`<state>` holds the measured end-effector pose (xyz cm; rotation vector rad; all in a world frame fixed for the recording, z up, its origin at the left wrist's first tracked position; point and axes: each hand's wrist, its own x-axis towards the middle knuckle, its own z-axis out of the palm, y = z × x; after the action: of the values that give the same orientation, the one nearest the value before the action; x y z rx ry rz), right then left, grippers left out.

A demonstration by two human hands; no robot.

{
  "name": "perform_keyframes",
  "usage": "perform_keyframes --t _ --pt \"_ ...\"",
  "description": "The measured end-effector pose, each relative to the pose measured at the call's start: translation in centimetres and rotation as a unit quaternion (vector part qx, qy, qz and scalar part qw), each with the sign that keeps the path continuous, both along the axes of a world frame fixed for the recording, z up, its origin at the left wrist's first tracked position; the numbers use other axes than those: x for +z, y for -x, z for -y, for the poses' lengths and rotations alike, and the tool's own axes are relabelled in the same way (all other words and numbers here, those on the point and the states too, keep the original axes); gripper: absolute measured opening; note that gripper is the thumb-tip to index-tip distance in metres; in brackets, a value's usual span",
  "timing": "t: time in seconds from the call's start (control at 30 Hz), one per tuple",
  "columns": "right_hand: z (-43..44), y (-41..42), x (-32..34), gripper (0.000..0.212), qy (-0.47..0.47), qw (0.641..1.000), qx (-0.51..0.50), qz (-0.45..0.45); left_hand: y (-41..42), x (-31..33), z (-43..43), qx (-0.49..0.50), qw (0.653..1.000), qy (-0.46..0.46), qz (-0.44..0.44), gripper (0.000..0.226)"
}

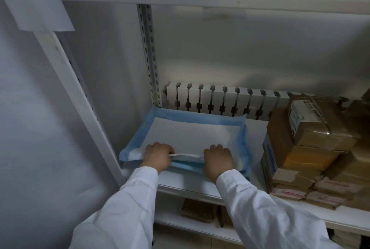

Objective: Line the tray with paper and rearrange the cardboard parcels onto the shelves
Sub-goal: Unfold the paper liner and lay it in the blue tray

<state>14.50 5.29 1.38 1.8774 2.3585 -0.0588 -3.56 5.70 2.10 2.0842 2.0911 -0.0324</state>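
Both of my grips were closed on the near edge of the paper (192, 136). The left grip (158, 155) had its fingers curled over that edge, with a fold of white pinched beside the thumb. The right grip (218, 158) was curled down over the same edge, a little way to the right.

The sheet, white in the middle with a blue border, lay spread at the left end of the shelf (180, 182). Its far edge was turned up against the slotted back rail (220, 98). I could not see the tray itself. I took it to be under the sheet, where the blue border wrapped down at the front. The cardboard parcels (312, 134) were stacked at the right end of the same shelf, apart from the paper.

I judged the step in hand to be seating the front edge. To do it well, I thought both grips should draw the edge towards me evenly, so the sheet went taut without skewing. Then they should fold it down over the front and smooth outward to the corners. The near left corner looked bunched and would want flattening. The sheet seemed thin, likely to crease or tear if tugged from one side only. The parcels could wait until it lay flat.
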Motion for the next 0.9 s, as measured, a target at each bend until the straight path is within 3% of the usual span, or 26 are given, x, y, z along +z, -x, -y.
perform_keyframes --t 0.07,0.13,0.27,0.37,0.43,0.57,0.67,0.77,0.9 --pt "0.1 -0.7 0.3 0.035 0.015 0.998 -0.049 -0.026 -0.4 0.3 0.0 0.004 0.996 -0.024 -0.088 0.034" --pt "-0.2 -1.4 0.7 0.035 0.034 0.994 -0.090 -0.049 -0.9 0.8 -0.4 0.044 0.995 -0.009 -0.093 0.034" --pt "-1.5 -2.4 2.3 0.043 0.017 0.981 -0.131 -0.141 -1.8 2.6 -1.6 0.121 0.991 -0.038 0.050 0.034" --pt "-2.3 -2.7 3.1 0.070 -0.037 0.949 -0.125 -0.288 -2.3 3.4 -2.6 0.095 0.971 -0.117 0.183 0.058" --pt "-2.2 -2.9 3.2 0.073 -0.071 0.926 -0.110 -0.354 -2.4 3.4 -2.7 0.053 0.958 -0.192 0.205 0.075" --pt "-1.2 -3.2 1.2 0.062 -0.050 0.962 -0.130 -0.234 -1.8 0.1 -1.8 0.042 0.969 -0.228 0.079 0.090" --pt "-0.8 -2.9 -0.2 0.048 0.041 0.982 -0.150 -0.108 -1.3 -2.6 -1.5 0.071 0.994 -0.087 0.014 0.070" --pt "-0.4 -3.0 -0.5 0.038 0.048 0.991 -0.120 -0.041 -0.8 -3.3 -1.2 0.081 0.992 0.090 -0.023 0.053" --pt "-0.2 -3.0 -0.2 0.038 0.024 0.994 -0.102 -0.024 -0.8 -2.2 -1.0 0.091 0.991 0.085 -0.050 0.043"
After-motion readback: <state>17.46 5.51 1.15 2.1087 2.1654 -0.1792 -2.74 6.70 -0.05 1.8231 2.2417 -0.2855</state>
